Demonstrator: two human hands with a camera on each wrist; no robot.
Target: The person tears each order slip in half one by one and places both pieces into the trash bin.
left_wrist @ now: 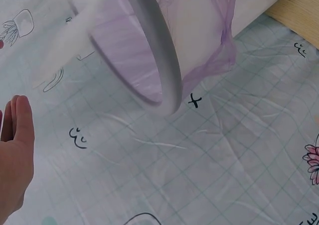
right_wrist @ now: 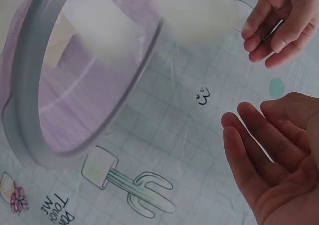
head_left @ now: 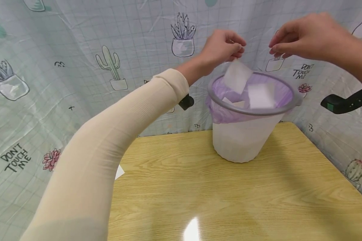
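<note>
Both hands hover over a white bin [head_left: 241, 140] with a grey rim and purple liner that stands at the back of the wooden counter [head_left: 229, 197]. The left hand [head_left: 221, 47] pinches the top of a white paper piece [head_left: 236, 76] hanging above the bin's mouth. The right hand [head_left: 301, 36] has its grip loosely apart, holding nothing. Another blurred paper piece [head_left: 260, 95] is in the air inside the rim.
</note>
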